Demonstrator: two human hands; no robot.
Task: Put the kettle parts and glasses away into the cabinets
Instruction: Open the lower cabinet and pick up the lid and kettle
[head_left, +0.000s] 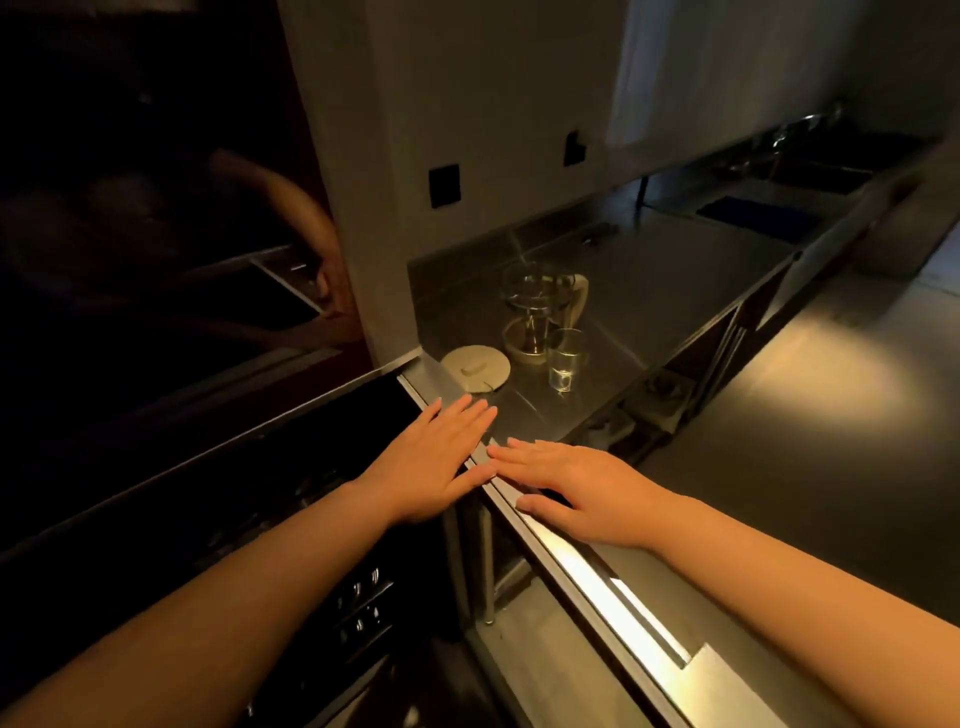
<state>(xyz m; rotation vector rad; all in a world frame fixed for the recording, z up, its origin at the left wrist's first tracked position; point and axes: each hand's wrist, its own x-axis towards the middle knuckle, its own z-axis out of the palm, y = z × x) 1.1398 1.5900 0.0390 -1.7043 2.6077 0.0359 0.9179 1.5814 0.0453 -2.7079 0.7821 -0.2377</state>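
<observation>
While both hands are hovering flat over the steel counter (649, 291) edge, the left hand (436, 457) and right hand (576, 483) are holding nothing, fingers straight. Beyond them, the glass kettle (535, 312), its round lid (475, 368) and a glass (566, 358) are standing on the counter.

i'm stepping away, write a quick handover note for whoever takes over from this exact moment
Left hand: open, fingers straight, flat at the near corner of the steel counter, holding nothing.
Right hand: open, flat on the counter's front edge, holding nothing.
On the counter: round lid nearest the hands, glass kettle behind it, a drinking glass just right of the kettle. There may be another glass by the kettle; too dim to tell.
Done: nothing put away yet.
Left: move the kettle, lid and glass into the cabinets.
</observation>
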